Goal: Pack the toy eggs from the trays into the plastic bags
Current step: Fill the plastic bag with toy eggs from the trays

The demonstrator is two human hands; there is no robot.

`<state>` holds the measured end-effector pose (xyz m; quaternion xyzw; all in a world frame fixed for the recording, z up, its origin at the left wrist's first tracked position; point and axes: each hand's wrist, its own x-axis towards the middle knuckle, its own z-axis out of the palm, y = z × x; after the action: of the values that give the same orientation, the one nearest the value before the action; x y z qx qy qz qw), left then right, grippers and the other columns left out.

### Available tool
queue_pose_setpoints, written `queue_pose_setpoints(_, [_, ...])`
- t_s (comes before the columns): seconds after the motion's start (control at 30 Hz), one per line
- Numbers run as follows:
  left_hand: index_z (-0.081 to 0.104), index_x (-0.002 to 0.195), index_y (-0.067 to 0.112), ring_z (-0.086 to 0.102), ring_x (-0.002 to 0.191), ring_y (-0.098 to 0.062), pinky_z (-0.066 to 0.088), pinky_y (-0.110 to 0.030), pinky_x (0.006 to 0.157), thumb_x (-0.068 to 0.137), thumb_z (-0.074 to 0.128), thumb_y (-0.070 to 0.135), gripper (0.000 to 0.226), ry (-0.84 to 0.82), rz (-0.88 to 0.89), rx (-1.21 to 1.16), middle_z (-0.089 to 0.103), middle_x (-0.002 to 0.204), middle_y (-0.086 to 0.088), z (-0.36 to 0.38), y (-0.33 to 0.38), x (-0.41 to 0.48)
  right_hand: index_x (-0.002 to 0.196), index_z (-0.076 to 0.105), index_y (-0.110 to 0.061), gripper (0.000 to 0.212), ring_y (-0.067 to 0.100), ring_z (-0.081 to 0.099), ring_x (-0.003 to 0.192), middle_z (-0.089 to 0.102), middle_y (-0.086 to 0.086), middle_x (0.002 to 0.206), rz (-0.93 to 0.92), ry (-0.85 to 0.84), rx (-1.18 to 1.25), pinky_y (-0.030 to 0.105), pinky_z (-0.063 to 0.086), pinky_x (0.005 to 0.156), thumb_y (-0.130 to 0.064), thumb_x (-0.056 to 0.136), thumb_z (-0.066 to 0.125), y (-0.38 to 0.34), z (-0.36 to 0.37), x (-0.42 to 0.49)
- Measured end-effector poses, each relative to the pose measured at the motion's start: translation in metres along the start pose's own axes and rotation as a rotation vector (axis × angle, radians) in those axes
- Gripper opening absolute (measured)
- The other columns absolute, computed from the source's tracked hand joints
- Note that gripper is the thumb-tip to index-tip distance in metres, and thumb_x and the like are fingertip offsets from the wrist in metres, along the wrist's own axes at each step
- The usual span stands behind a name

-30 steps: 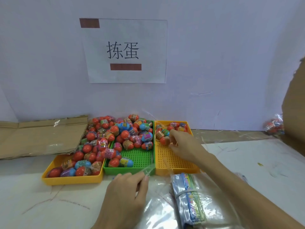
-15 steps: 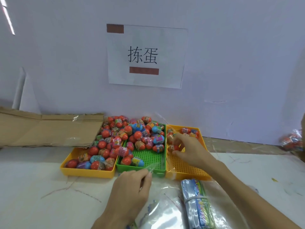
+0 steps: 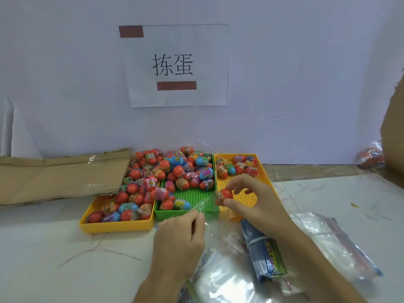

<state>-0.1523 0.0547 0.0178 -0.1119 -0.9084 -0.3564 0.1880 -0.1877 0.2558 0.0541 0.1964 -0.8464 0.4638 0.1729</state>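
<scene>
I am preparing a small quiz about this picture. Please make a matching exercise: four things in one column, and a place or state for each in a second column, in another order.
Things:
1. left hand
2. right hand
3. green tray
4. paper sign

Places or states:
A. on the wall
B. between two yellow trays
C. pinches the clear bag's edge
D. holds an orange egg

The bag lies near the front table edge; the egg is over the right yellow tray; the other yellow tray is left.

Pairs: 1-C, 2-D, 3-B, 4-A
</scene>
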Motion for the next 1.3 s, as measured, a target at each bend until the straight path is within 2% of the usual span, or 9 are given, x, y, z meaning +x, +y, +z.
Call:
queue_pose_setpoints(0.13, [0.039, 0.062, 0.023, 0.046, 0.052, -0.014, 0.028, -0.034, 0.051, 0.102, 0.036, 0.042, 0.044, 0.033, -0.003, -0.006, 0.043, 0.052, 0.001, 0.001, 0.005, 0.0, 0.095, 0.069, -0.031, 0.02, 0.013, 0.058, 0.1, 0.065, -0.015, 0.099, -0.047, 0.015, -0.056, 0.011, 0.039, 0.083, -0.027, 0.08, 0.082, -0.001, -0.003, -0.001])
queue_pose_setpoints(0.3, [0.038, 0.061, 0.026, 0.039, 0.047, -0.014, 0.019, -0.024, 0.05, 0.102, 0.046, 0.039, 0.044, 0.033, -0.02, 0.017, 0.037, 0.048, 0.005, 0.002, 0.007, 0.001, 0.093, 0.074, -0.028, 0.018, 0.007, 0.054, 0.087, 0.064, -0.017, 0.085, -0.11, -0.028, -0.17, 0.018, 0.041, 0.076, -0.022, 0.08, 0.084, -0.001, 0.001, -0.004])
queue_pose_setpoints(0.53, [0.046, 0.06, 0.026, 0.047, 0.053, -0.015, 0.021, -0.024, 0.048, 0.101, 0.052, 0.036, 0.042, 0.055, -0.012, 0.003, 0.042, 0.048, 0.005, 0.004, 0.005, 0.0, 0.091, 0.075, -0.034, 0.007, 0.007, 0.059, 0.087, 0.069, -0.022, 0.086, -0.027, -0.113, -0.116, 0.023, 0.047, 0.075, -0.036, 0.085, 0.078, -0.007, 0.008, -0.009])
queue_pose_setpoints(0.7, [0.056, 0.061, 0.024, 0.05, 0.054, -0.015, 0.031, -0.029, 0.048, 0.099, 0.058, 0.031, 0.039, 0.12, -0.043, -0.059, 0.049, 0.05, 0.007, 0.002, 0.0, 0.002, 0.102, 0.068, -0.039, 0.039, 0.003, 0.06, 0.086, 0.068, -0.023, 0.096, 0.046, -0.262, -0.115, 0.033, 0.05, 0.082, -0.068, 0.079, 0.06, -0.013, 0.019, -0.013])
queue_pose_setpoints(0.8, [0.055, 0.06, 0.02, 0.045, 0.051, -0.016, 0.035, -0.04, 0.052, 0.099, 0.055, 0.038, 0.043, 0.117, -0.057, -0.171, 0.047, 0.051, 0.003, 0.002, 0.0, 0.002, 0.103, 0.066, -0.039, 0.033, -0.005, 0.057, 0.08, 0.066, -0.023, 0.099, 0.039, -0.235, -0.103, 0.015, 0.04, 0.069, -0.051, 0.075, 0.079, -0.013, 0.022, -0.015])
queue_pose_setpoints(1.03, [0.051, 0.054, 0.022, 0.036, 0.059, -0.011, 0.031, -0.032, 0.061, 0.095, 0.056, 0.036, 0.043, 0.357, 0.195, 0.085, 0.037, 0.055, 0.013, -0.006, 0.0, 0.002, 0.085, 0.071, -0.037, 0.022, -0.003, 0.059, 0.072, 0.069, -0.024, 0.088, -0.023, -0.189, -0.02, 0.012, 0.039, 0.06, -0.017, 0.084, 0.079, -0.013, 0.022, -0.015])
queue_pose_setpoints(1.13, [0.056, 0.059, 0.021, 0.041, 0.069, -0.012, 0.032, -0.032, 0.067, 0.095, 0.057, 0.036, 0.039, 0.465, 0.166, 0.084, 0.044, 0.065, 0.012, -0.015, -0.004, 0.006, 0.082, 0.072, -0.033, 0.022, -0.004, 0.058, 0.071, 0.069, -0.021, 0.084, -0.049, -0.195, -0.063, 0.01, 0.039, 0.059, -0.012, 0.088, 0.074, -0.014, 0.019, -0.014])
queue_pose_setpoints(1.23, [0.061, 0.079, 0.036, 0.052, 0.085, -0.005, 0.041, -0.038, 0.077, 0.094, 0.053, 0.046, 0.019, 0.325, 0.047, 0.046, 0.056, 0.085, 0.017, -0.023, -0.009, 0.009, 0.088, 0.072, -0.031, 0.015, -0.008, 0.056, 0.075, 0.068, -0.022, 0.087, -0.013, -0.28, -0.132, 0.01, 0.037, 0.061, -0.017, 0.092, 0.069, -0.014, 0.018, -0.014])
queue_pose_setpoints(1.3, [0.063, 0.079, 0.036, 0.058, 0.076, -0.004, 0.045, -0.041, 0.076, 0.096, 0.052, 0.049, 0.024, 0.185, -0.03, 0.042, 0.061, 0.076, 0.018, -0.023, -0.016, 0.01, 0.091, 0.069, -0.033, 0.013, -0.009, 0.055, 0.073, 0.068, -0.022, 0.088, 0.019, -0.309, -0.166, 0.013, 0.036, 0.059, -0.022, 0.095, 0.066, -0.012, 0.017, -0.015])
